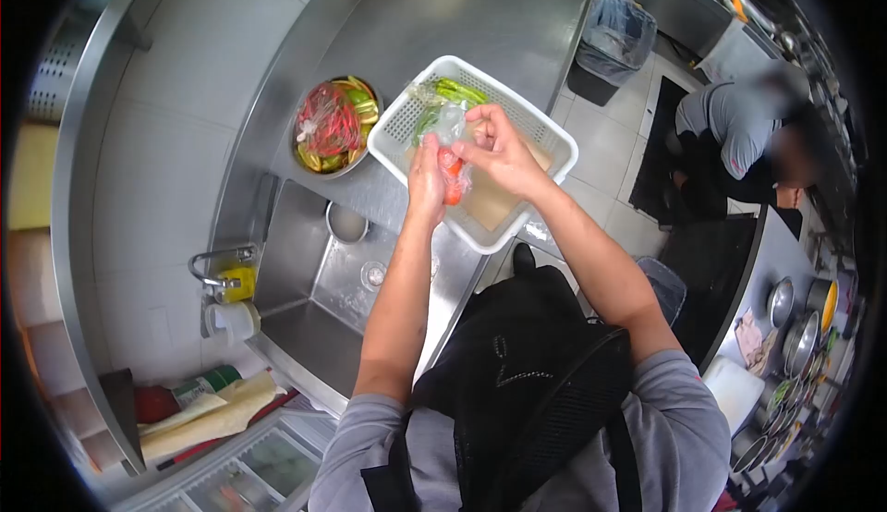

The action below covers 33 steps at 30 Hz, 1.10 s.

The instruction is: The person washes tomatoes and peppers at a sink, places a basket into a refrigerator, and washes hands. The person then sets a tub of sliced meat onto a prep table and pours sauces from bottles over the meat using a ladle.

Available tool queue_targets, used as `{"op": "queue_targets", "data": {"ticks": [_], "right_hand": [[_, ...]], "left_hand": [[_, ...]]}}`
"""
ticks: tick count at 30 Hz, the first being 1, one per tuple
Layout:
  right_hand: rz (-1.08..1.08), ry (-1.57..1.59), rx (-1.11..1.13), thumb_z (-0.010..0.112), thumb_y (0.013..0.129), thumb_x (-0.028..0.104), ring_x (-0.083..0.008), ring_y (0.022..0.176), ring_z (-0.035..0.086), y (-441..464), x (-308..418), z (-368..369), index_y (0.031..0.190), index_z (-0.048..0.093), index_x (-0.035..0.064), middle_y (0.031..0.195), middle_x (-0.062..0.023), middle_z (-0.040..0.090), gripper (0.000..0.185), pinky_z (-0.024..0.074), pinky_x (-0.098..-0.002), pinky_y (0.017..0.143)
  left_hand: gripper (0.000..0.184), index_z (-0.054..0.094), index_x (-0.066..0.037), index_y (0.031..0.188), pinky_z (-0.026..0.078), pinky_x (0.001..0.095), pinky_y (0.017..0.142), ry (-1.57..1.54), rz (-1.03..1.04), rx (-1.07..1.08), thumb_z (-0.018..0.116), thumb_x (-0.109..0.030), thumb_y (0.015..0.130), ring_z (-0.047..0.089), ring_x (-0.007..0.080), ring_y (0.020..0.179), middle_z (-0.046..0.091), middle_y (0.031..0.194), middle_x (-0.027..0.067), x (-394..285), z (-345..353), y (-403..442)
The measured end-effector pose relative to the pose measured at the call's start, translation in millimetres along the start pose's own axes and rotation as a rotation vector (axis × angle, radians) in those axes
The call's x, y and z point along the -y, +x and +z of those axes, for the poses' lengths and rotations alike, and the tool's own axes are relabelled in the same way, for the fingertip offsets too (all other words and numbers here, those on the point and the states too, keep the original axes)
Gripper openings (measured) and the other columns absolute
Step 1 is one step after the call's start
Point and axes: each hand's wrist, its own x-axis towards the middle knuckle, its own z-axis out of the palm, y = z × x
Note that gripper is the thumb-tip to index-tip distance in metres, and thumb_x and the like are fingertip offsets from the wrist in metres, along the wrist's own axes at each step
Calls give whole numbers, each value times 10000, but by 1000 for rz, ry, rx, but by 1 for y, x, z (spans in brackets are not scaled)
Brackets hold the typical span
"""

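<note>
Both hands are raised over a white perforated plastic basket [565, 142]. Between them is a clear plastic bag [453, 124] with red-orange pieces in its lower part; their exact kind is unclear. My left hand [426, 182] grips the bag's left side, fingers closed. With fingers bent, my right hand [504, 153] pinches the bag from the right, near its upper part. Long green vegetables [459, 91] in thin plastic lie at the basket's far side. Brown paper or card [497, 205] covers part of its bottom.
Left of the basket, a metal bowl [321, 176] holds green-yellow vegetable pieces, with a bag of red chillies [328, 119] on top. A steel sink [314, 336] with a small pot [347, 222] is nearer me. A lined bin [614, 36] and a bending co-worker [739, 124] are right.
</note>
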Motion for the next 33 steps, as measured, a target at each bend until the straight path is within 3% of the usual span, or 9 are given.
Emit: {"op": "queue_targets", "data": {"ticks": [5,7,11,18,20,23,26,30,33], "right_hand": [[-293,-584,-105,755,896,82,-245,931,611,-21,9,9,1252,545,65,984,-81,563,413,517,-392,820],[-861,-937,-105,683,904,25,-352,970,622,-34,21,20,1162,601,39,1022,-135,562,271,525,-472,872],[-385,-674,182,706,927,102,-380,1065,625,-45,14,23,1207,624,31,1117,-149,600,299,528,-470,910],[-180,-526,166,790,898,210,-282,1107,639,-48,-9,20,1383,556,38,1223,-135,628,566,545,-405,964],[-82,46,254,796,907,200,-247,1047,666,-44,-32,22,1417,560,36,1257,-116,623,585,560,-380,955],[273,381,155,718,978,224,-232,1051,663,-44,-34,15,1422,558,52,1255,-104,638,502,559,-379,969],[307,855,219,656,1020,244,-218,991,667,-48,-36,16,1422,564,70,1133,-76,668,447,559,-373,938],[352,687,17,686,998,214,-211,937,665,-45,-57,16,1355,627,73,1101,-69,680,388,562,-366,878],[158,109,-236,743,956,178,-219,894,664,-54,-36,26,1264,696,58,1043,-77,690,334,561,-375,823]], "left_hand": [[403,614,-24,1223,565,321,805,-59,49,-32,471,-392,1139,643,147,902,655,1067,70,4,-20,-4],[383,620,-22,1177,560,321,795,-45,95,-30,464,-370,1144,638,146,886,656,1044,70,13,-26,0],[374,625,-19,1060,527,325,746,47,139,-39,461,-342,1150,598,132,830,649,957,61,26,-31,1],[399,651,-35,917,470,273,600,494,456,-43,575,-374,1113,528,65,677,635,785,9,22,-30,-1],[392,652,-38,903,448,263,581,469,409,-19,597,-370,1103,515,57,663,629,775,0,19,-32,-4],[365,646,-37,892,423,261,556,452,345,4,613,-336,1098,488,42,644,610,739,-16,12,-34,-13],[330,641,-41,918,427,265,550,427,323,-12,598,-308,1108,480,35,630,594,721,-28,2,-27,-22],[287,637,-63,990,443,257,559,-24,211,-12,564,-306,1124,482,29,633,594,775,-38,3,-28,-16],[275,635,-82,997,458,255,586,19,262,-25,542,-303,1133,506,34,664,590,806,-46,-5,-33,-20]]}}
